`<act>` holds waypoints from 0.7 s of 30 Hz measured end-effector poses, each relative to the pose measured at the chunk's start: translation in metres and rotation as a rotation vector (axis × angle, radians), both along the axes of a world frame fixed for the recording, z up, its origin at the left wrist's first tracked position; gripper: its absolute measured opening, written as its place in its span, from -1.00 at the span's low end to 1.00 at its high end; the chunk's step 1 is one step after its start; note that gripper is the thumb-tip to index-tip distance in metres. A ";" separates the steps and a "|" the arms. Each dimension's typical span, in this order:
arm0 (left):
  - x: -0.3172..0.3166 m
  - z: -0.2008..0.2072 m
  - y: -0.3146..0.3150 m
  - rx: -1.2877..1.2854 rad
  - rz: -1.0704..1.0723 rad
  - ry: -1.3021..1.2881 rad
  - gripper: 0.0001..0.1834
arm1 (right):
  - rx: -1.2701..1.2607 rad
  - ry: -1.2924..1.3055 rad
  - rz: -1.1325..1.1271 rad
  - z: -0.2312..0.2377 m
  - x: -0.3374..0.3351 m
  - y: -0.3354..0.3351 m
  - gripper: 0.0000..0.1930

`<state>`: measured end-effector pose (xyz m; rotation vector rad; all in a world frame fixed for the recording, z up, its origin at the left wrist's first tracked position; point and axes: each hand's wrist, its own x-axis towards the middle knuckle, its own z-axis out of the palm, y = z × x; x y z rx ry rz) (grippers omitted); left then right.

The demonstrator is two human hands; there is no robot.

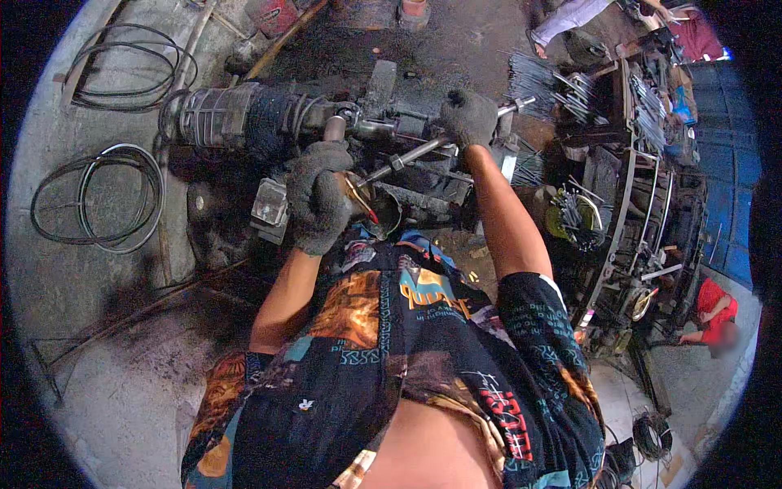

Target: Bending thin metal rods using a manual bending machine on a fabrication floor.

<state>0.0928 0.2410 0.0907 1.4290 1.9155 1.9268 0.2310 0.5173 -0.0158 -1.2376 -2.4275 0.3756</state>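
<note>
My left hand [319, 197], in a dark grey knit glove, is closed in front of a greasy machine [269, 118]. A short thick metal rod [335, 129] comes out of the top of this glove and reaches up to the machine's spindle end; most of the grip is hidden. My right hand [469, 119], gloved the same way, is wrapped round a long steel bar [419, 152] with collars on it. The bar slants from beside my left hand up to the right, past my right fist.
Black hose coils [98, 200] lie on the floor at left. Bundles of thin metal rods [570, 94] and a metal rack [631, 187] stand at right, with a bucket of metal pieces [574, 213] nearer. Another person's leg [562, 20] shows at the far right; a person in red [717, 314] is further off.
</note>
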 end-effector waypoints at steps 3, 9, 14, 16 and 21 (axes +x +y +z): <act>-0.002 -0.001 0.000 -0.044 0.011 -0.025 -0.65 | -0.028 -0.047 -0.002 -0.005 0.001 0.001 -0.70; -0.002 -0.003 -0.001 -0.028 0.026 -0.026 -0.62 | -0.014 -0.039 0.009 -0.009 0.002 0.005 -0.70; -0.003 0.000 0.000 -0.057 0.019 -0.033 -0.55 | 0.015 -0.026 0.006 -0.008 0.002 0.005 -0.73; -0.002 0.003 0.000 -0.064 0.031 -0.043 -0.54 | 0.004 -0.025 0.007 -0.008 0.003 0.005 -0.73; 0.001 0.008 0.000 -0.117 0.047 -0.012 -0.53 | -0.008 -0.053 0.008 -0.009 0.005 0.007 -0.73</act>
